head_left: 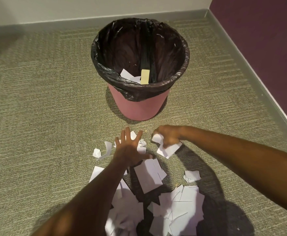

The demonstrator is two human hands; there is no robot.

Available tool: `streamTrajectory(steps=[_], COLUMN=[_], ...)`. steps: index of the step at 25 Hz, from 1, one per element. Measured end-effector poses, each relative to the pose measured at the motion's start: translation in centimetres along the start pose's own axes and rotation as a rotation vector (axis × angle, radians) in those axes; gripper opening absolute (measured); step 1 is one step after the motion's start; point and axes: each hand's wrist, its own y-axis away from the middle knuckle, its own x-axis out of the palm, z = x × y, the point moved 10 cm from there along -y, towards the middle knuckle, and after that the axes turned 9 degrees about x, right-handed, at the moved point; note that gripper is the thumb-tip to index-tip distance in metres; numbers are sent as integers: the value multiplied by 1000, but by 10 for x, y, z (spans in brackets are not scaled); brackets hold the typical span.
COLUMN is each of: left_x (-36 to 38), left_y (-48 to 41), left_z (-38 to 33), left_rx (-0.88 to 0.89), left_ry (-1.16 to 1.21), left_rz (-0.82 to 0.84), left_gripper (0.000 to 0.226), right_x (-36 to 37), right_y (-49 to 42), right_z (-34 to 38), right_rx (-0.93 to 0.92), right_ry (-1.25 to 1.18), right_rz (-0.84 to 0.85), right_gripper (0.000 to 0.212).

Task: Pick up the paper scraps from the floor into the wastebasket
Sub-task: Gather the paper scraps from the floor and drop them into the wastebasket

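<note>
Your left hand (130, 147) spreads flat over the scraps (178, 206) on the carpet (45, 108); your right hand (169, 136) clutches crumpled paper (168, 149) near the wastebasket (137, 106).

We're looking at a pink wastebasket (139, 108) wearing a glossy black liner (139, 45). The paper scraps (182, 206) are showing up plain white against olive-grey carpet (45, 99) running in fine stripes, and we're seeing a deep purple wall (262, 31) over a grey baseboard (251, 62).

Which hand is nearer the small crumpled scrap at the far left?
Left. The left hand spreads open just right of that scrap; the right hand, gripping paper, is farther right.
</note>
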Motion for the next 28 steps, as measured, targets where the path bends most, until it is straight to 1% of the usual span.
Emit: streamTrajectory(steps=[1, 2, 4, 6, 8, 10, 12, 13, 14, 15, 17, 19, 22, 23, 24, 25, 26, 28], left_x=[9, 15, 19, 22, 17, 9, 6, 7, 9, 10, 11, 10, 11, 11, 11, 11, 13, 14], left_y=[3, 6, 11, 14, 13, 10, 9, 9, 8, 8, 5, 3, 1, 0, 0, -1, -2, -4], left_z=[-1, -5, -15, -22, -26, -31, -35, -36, -37, -37, -34, -25, -13, -13, -11, -8, -4, 1], left_rx=[-31, -37, -20, -11, 1, 36, 58, 59, 63, 68, 71, 28, -26, -27, -35, -51, -71, -102], left_ry=[8, -5, -63, -81, -60, -71, -5, 55, 113, 153, 182, 235, 331, 335, 337, 346, 358, 406], left_rz=[85, 136, 166, 160, 121, 76, 68, 75, 82, 89, 92, 85, 73, 76, 74, 63, 51, 35], left_gripper=[125, 127, 121, 108, 87, 71, 61, 55, 49, 42, 29, 20, 15, 14, 14, 14, 15, 18], right_x=[9, 17, 35, 51, 55, 53, 50, 49, 51, 56, 65, 73, 85, 89, 95, 100, 105, 105], right_y=[-1, 0, 6, 16, 27, 31, 28, 24, 19, 14, 9, 11, 20, 23, 24, 25, 27, 35], right_z=[-4, -9, -18, -25, -25, -23, -22, -22, -22, -20, -10, 2, 13, 15, 17, 20, 24, 32], right_rx=[-30, -69, -164, -218, -254, -252, -238, -224, -192, -162, -122, -105, -106, -122, -135, -149, -150, -157], right_ry=[109, 174, 289, 418, 479, 472, 435, 387, 312, 222, 44, -115, -343, -358, -304, -194, -74, 98], right_rz=[-30, -53, -103, -154, -218, -253, -261, -244, -193, -128, -39, -24, -57, -92, -145, -219, -287, -394], right_gripper=[67, 77, 88, 86, 74, 62, 57, 54, 53, 55, 67, 76, 80, 85, 90, 92, 89, 73])
